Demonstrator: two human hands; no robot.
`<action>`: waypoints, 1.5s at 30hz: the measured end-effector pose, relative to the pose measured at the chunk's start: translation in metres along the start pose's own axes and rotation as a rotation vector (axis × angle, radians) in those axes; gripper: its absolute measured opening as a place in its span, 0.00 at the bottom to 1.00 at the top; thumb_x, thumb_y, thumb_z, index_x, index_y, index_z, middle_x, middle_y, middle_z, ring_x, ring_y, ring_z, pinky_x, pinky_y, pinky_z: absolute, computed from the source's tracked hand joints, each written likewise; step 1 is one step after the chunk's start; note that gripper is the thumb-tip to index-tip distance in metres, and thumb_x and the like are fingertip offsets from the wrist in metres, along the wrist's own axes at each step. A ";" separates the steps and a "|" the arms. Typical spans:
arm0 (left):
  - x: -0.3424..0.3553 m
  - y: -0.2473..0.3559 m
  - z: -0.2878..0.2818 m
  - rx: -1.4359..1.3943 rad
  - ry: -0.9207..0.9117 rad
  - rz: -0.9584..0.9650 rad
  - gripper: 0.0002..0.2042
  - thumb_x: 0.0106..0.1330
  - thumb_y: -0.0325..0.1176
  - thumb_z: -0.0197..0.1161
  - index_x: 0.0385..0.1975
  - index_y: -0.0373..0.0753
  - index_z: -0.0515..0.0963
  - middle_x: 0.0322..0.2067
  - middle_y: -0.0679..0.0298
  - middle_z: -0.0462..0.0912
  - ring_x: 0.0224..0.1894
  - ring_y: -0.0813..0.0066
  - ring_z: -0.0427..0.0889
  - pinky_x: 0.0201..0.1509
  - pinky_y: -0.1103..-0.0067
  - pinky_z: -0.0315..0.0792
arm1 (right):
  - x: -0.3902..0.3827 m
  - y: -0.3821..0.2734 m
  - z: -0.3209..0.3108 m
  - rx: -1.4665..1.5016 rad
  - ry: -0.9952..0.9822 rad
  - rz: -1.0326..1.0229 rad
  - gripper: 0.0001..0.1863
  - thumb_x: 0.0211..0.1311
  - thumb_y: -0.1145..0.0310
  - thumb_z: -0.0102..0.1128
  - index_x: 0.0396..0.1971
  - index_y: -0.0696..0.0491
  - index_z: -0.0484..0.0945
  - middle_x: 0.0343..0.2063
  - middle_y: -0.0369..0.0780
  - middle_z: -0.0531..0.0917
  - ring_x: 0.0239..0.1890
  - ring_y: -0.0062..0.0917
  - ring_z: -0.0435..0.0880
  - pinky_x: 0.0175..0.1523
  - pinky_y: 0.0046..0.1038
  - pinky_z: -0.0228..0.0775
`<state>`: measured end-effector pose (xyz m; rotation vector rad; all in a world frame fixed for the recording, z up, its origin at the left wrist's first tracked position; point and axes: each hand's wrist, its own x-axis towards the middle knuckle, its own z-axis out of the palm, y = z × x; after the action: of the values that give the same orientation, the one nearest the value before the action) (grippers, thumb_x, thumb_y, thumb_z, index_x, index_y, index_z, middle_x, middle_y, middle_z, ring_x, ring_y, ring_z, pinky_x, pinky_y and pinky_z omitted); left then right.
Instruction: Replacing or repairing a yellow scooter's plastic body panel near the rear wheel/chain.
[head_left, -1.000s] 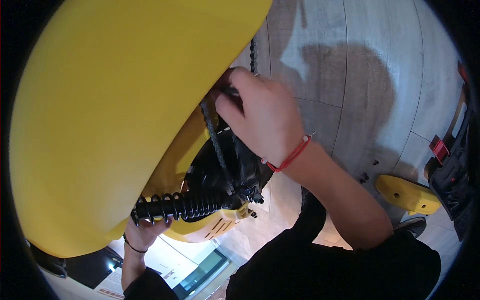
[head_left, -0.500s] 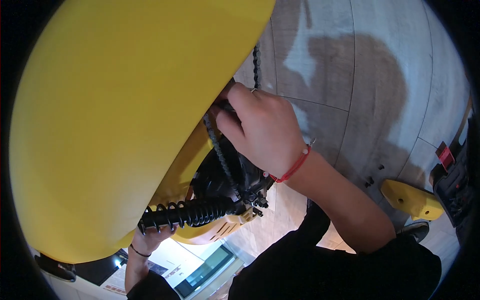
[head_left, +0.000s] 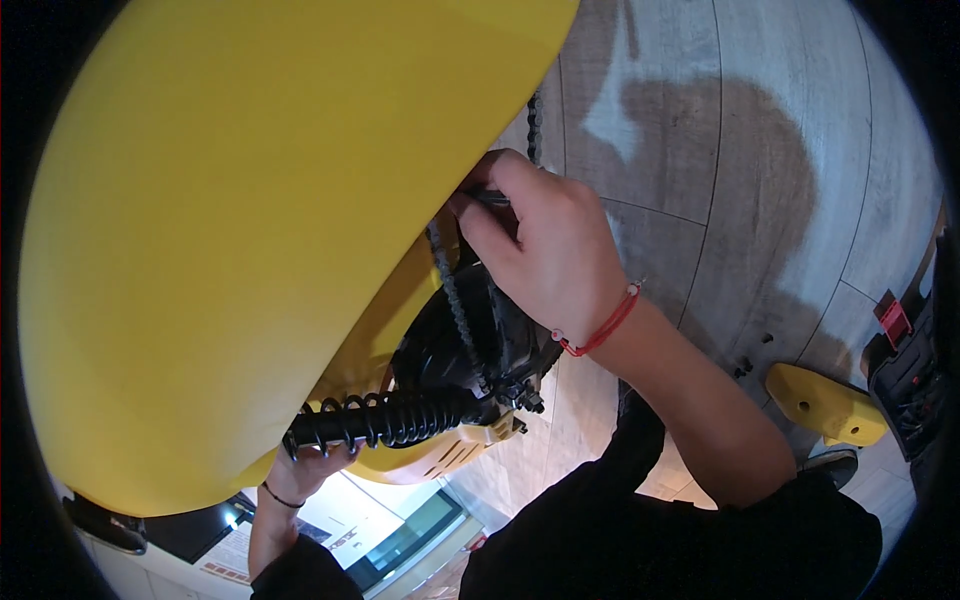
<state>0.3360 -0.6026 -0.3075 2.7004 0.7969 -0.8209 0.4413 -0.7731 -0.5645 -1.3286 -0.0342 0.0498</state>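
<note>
A large yellow body panel [head_left: 250,260] of what looks like a motorbike or scooter fills the left and upper part. At its right edge my right hand [head_left: 545,225] is bent closed, thumb and fingers pinched together. Something dark shows between them, and their tips are hidden behind the panel. Just beside that hand runs a dark chain [head_left: 455,300]. Below it lies a black coil-spring shock absorber [head_left: 385,420]. My left hand [head_left: 308,472] reaches up under the shock absorber; its fingers are mostly hidden behind the spring and the panel.
Several small dark pieces [head_left: 743,367] lie on the wood-look floor [head_left: 660,150] to the right. Near them rests a yellow part with holes [head_left: 825,403]. A black tool case [head_left: 905,375] stands at the right edge. A slotted yellow cover [head_left: 440,462] sits below the shock absorber.
The view has shifted slightly. My right hand stays at the panel edge and has turned a little, showing more of the dark thing between its fingers. My left hand keeps its place.
</note>
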 end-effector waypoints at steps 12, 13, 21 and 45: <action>0.003 0.013 -0.002 0.080 -0.061 -0.074 0.20 0.44 0.28 0.72 0.38 0.38 0.73 0.33 0.64 0.82 0.35 0.78 0.81 0.37 0.81 0.77 | 0.004 -0.004 0.000 -0.268 -0.027 -0.176 0.08 0.52 0.68 0.59 0.31 0.54 0.75 0.20 0.43 0.80 0.24 0.36 0.81 0.32 0.33 0.75; 0.002 0.009 -0.004 0.076 -0.055 -0.078 0.20 0.44 0.28 0.72 0.38 0.38 0.73 0.33 0.64 0.82 0.35 0.78 0.81 0.37 0.81 0.77 | 0.004 -0.005 0.000 -0.301 -0.027 -0.190 0.09 0.51 0.68 0.59 0.32 0.54 0.75 0.20 0.43 0.80 0.25 0.35 0.81 0.32 0.32 0.75; 0.003 -0.014 -0.008 0.063 -0.098 0.146 0.29 0.43 0.27 0.74 0.47 0.37 0.69 0.36 0.61 0.79 0.35 0.75 0.81 0.35 0.82 0.77 | 0.004 -0.007 0.000 -0.375 -0.077 -0.257 0.12 0.51 0.72 0.58 0.37 0.57 0.72 0.23 0.44 0.78 0.28 0.37 0.79 0.34 0.34 0.73; 0.003 0.004 -0.002 0.273 -0.040 0.144 0.29 0.43 0.31 0.76 0.45 0.36 0.67 0.36 0.63 0.78 0.36 0.76 0.81 0.36 0.81 0.78 | -0.007 -0.008 0.008 -0.231 0.059 -0.132 0.06 0.51 0.73 0.56 0.27 0.58 0.69 0.24 0.46 0.76 0.29 0.39 0.79 0.32 0.36 0.75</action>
<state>0.3412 -0.6037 -0.3070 2.9227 0.5053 -1.0111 0.4339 -0.7676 -0.5547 -1.5549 -0.0797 -0.1086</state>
